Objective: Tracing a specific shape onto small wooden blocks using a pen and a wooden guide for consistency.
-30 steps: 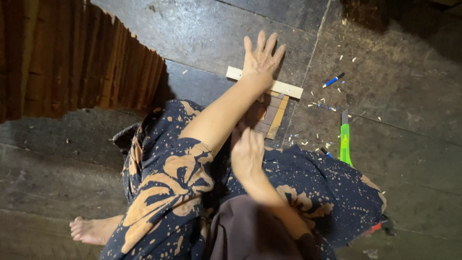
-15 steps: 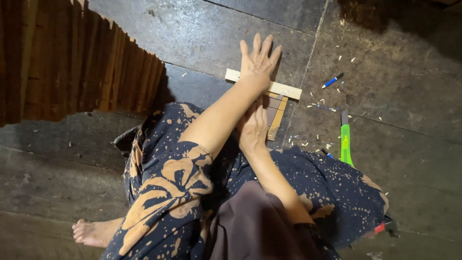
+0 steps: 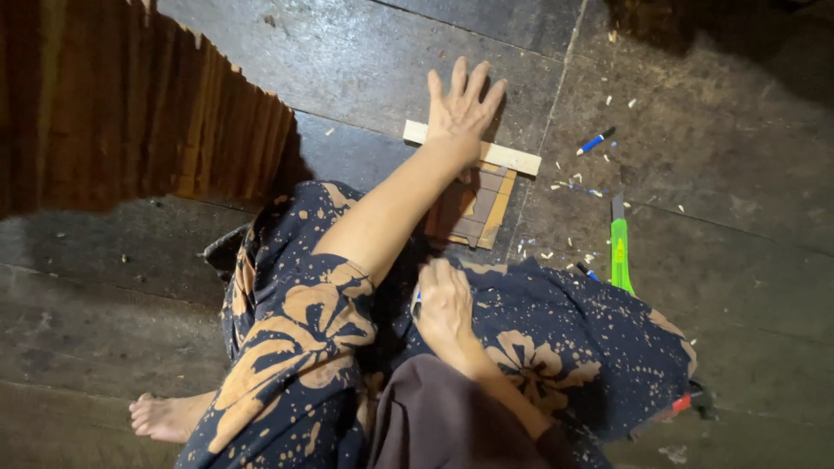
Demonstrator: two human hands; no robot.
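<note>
right hand [image 3: 445, 306]: near, over lap, fingers curled round small blue-tipped item, kind unclear.
green utility knife [image 3: 619, 252]: on floor just beside knee, untouched.
small wooden panel [image 3: 476, 207]: several brown slats joined side by side, one paler; looks partly built.
left hand [image 3: 463, 108]: open, flat, pressing pale wood strip [image 3: 512, 158] across panel's far edge.
blue pen [image 3: 596, 141]: farther right, among wood chips.
labels, packages: none seen.

The left hand [image 3: 463, 106] covers the middle of the pale wooden strip [image 3: 512, 159], and the forearm hides part of the small slatted piece [image 3: 480, 204] below it. The right hand [image 3: 444, 304] curls over something small and blue — too little shows to identify. A red object [image 3: 678, 405] peeks from under the skirt, mostly hidden.
</note>
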